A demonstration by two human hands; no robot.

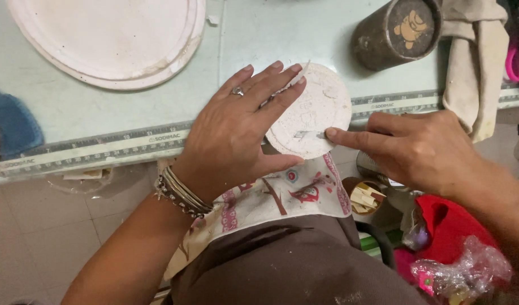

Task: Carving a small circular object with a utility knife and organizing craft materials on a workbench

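A small round white clay disc [321, 107] lies at the table's front edge, partly over a metal ruler [101, 148]. My left hand [242, 124], with a ring and several bracelets, rests flat on the disc's left side, fingers spread. My right hand [412, 148] comes in from the right and holds a small thin blade [307, 135] against the disc's lower part, index finger stretched out along it. Faint scratched lines show on the disc's surface.
A large round white plaster slab [109, 39] lies at the back left. A dark cylindrical tin [396, 33] and a beige cloth [474, 73] stand at the back right. A blue sponge [13, 124] sits far left. Below right are a red bag [449, 226] and crumpled plastic [468, 268].
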